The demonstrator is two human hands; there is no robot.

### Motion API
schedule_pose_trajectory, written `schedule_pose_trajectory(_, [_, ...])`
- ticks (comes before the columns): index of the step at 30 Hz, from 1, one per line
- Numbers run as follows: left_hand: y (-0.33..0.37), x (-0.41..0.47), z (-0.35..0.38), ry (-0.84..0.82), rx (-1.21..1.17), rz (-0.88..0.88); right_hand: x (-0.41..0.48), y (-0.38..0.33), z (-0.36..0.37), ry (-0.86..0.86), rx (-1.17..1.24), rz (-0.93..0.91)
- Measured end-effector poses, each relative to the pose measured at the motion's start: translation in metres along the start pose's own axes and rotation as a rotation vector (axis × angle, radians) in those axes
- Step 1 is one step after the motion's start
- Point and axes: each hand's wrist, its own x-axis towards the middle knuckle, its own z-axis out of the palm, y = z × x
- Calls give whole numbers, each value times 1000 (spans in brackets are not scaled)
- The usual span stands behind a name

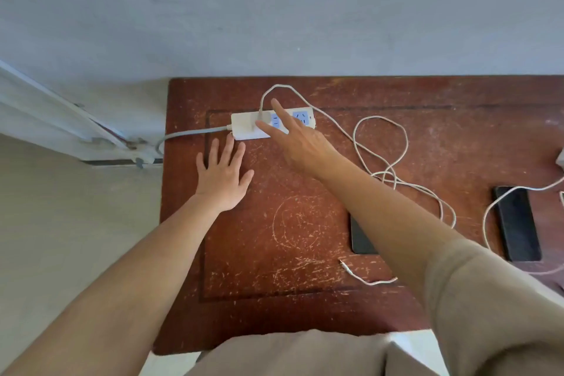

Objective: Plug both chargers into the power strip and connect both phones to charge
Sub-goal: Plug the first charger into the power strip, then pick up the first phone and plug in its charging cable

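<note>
A white power strip (244, 125) with blue sockets lies at the back of the table. One white charger (263, 117) stands plugged into its left socket. Its white cable (378, 159) loops right and ends loose near the front at a free plug (344, 264). My right hand (300, 140) hovers over the strip, fingers spread, holding nothing. My left hand (222, 171) lies flat and open on the table just in front of the strip's left end. One dark phone (360, 238) is partly hidden under my right forearm. A second phone (517, 223) lies at the right, with another white cable (491, 207) beside it.
The scratched red-brown wooden table (274, 253) stands against a pale wall. A grey mains cord (189, 134) runs left off the table from the strip. A white object (561, 159), cut by the right frame edge, lies where the second cable leads.
</note>
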Motion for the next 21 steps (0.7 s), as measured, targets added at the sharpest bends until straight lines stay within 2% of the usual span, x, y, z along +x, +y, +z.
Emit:
schedule_pose_trajectory(4, [16, -28, -7, 17, 9, 16, -68, 7, 2, 128, 76, 172])
schedule_pose_trajectory(9, [66, -69, 13, -9, -50, 144, -173, 26, 26, 82, 152, 425])
schedule_pose_trajectory(15, [120, -89, 36, -50, -59, 232, -253, 23, 56, 195, 338, 875])
schedule_pose_trajectory(19, [122, -88, 36, -99, -3, 219, -257, 3, 73, 73, 458, 1035])
schedule_pose_trajectory(21, [116, -86, 32, -139, 0, 237, -251, -8, 81, 3, 436, 1063])
